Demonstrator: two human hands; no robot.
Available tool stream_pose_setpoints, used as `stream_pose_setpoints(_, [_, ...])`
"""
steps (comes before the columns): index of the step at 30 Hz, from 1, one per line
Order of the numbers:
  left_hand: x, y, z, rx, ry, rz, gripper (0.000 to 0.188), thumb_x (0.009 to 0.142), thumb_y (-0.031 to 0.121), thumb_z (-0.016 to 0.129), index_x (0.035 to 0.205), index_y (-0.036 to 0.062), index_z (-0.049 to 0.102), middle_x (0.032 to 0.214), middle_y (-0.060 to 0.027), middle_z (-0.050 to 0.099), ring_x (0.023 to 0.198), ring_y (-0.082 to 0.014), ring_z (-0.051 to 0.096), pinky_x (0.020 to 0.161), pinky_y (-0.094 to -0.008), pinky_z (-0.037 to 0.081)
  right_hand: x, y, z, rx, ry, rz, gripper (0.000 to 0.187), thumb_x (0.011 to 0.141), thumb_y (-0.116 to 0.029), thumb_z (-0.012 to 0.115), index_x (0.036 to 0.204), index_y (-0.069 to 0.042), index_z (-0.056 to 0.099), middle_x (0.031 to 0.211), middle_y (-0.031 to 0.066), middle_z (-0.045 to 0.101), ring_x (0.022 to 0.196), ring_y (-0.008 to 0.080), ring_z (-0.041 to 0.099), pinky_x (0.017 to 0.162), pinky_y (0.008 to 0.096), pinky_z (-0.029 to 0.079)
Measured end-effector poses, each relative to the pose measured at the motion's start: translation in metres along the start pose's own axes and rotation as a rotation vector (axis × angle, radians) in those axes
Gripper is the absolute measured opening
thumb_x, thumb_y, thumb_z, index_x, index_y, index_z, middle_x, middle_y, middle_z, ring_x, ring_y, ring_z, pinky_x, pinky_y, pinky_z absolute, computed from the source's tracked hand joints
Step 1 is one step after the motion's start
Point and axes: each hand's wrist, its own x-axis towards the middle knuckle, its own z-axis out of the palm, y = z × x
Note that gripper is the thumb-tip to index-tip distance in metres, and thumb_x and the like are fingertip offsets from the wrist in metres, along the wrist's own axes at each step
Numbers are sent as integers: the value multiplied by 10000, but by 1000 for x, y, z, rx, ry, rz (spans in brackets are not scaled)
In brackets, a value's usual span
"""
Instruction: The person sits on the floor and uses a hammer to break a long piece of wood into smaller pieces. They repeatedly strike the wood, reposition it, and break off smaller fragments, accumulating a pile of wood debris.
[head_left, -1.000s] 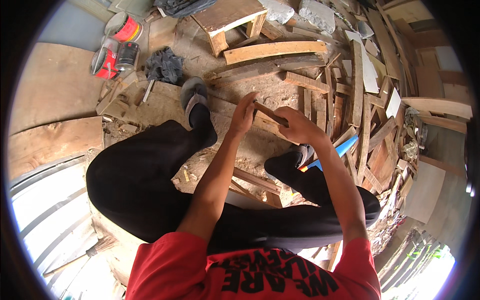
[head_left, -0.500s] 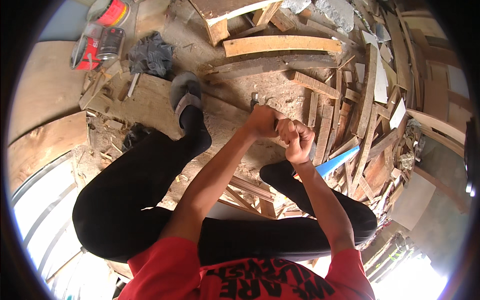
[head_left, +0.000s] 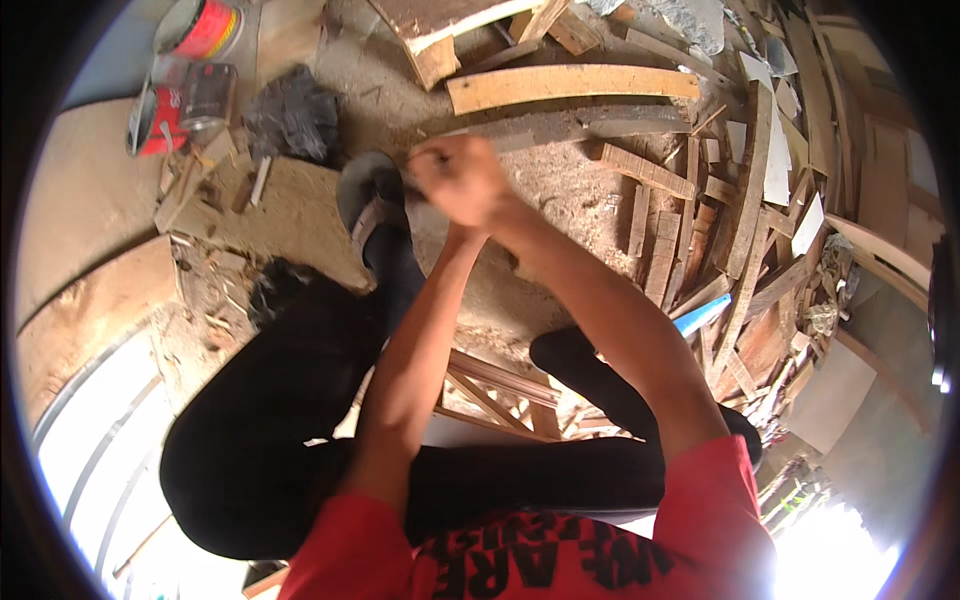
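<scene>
My two hands meet in front of me, beside the shoe on my left foot (head_left: 370, 200). My right hand (head_left: 458, 178) is closed in a fist, blurred by motion, with a small dark spot between its fingers. What it grips, if anything, I cannot make out. Just below it my left hand (head_left: 468, 230) is mostly covered by the right one, so its fingers are hidden. Under the hands lies a flat board on the dusty floor.
Ahead lie a curved light plank (head_left: 575, 88) and a grey beam (head_left: 600, 122). Many wood offcuts (head_left: 660, 250) are heaped on the right, with a blue flat thing (head_left: 703, 314) among them. Red cans (head_left: 200, 28) and a black plastic bag (head_left: 292, 112) stand far left.
Both hands have moved left and away from me, toward my left foot. My right hand now covers most of the left. A small metal-ended thing beside the left hand no longer shows.
</scene>
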Motion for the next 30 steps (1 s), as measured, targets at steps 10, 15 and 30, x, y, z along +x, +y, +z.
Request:
stream_pose_setpoints(10, [-77,79,69,1203,-355,218,203,829,229,758,786,46,680,693,-88,673,641,-174,647,579,-337,478,-75,19,-102,70,-30,87,483,1008,-411,533,858,15,705,801,104,696,782,151,629,765,312,500])
stream_pose_setpoints(15, [-119,39,70,1396,-515,416,206,780,255,781,815,86,669,775,-102,655,837,-257,640,800,-427,450,-160,32,-122,5,175,159,473,1055,-359,477,936,16,739,856,80,723,815,125,641,797,283,516])
stream_pose_setpoints(30, [-163,32,79,1847,-685,247,120,652,270,748,703,162,736,684,-84,688,752,-273,690,815,-430,429,-233,112,-93,423,495,316,503,1041,-395,491,672,-59,433,876,176,682,951,282,698,826,371,573])
